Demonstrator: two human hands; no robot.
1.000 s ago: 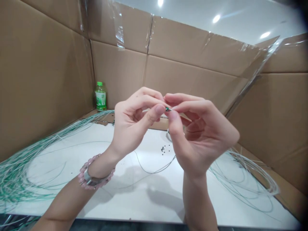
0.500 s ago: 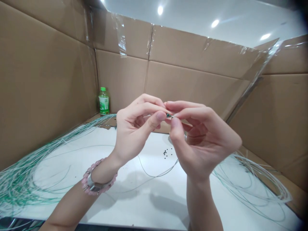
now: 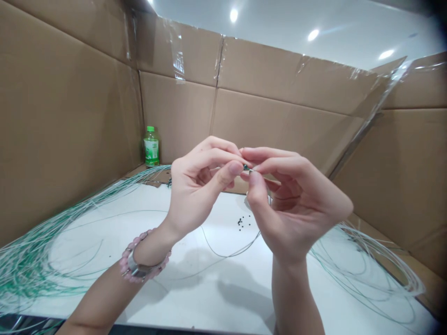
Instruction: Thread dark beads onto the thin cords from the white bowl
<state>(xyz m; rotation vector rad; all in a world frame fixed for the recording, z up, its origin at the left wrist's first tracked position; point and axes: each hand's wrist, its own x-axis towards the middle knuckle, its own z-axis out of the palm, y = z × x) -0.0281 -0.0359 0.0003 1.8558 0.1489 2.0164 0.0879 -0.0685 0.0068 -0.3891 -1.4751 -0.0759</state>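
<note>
At half past eight from where the hands met, I had a big tangle of green and white wires (image 3: 26, 272) along the left side of the table (image 3: 181, 309). Around eight o'clock a pink bracelet (image 3: 138, 271) circled the left wrist. A green bottle (image 3: 151, 148) stood upright near the corner of the cardboard walls (image 3: 286, 109), just past nine. I had the left hand (image 3: 193, 186) raised above the table, its grip pinched tight, thumb against forefinger, on a small green piece (image 3: 246, 167); this was in the air between both sets of fingertips, mostly hidden by them. Toward six o'clock, black bits (image 3: 240, 222) lay scattered, with a thin wire (image 3: 226, 256) curving below. My right hand (image 3: 296, 204) had its grip closed too, thumb and forefinger together at the piece's pale end. At four o'clock I saw a looser wire coil (image 3: 416, 284).
</note>
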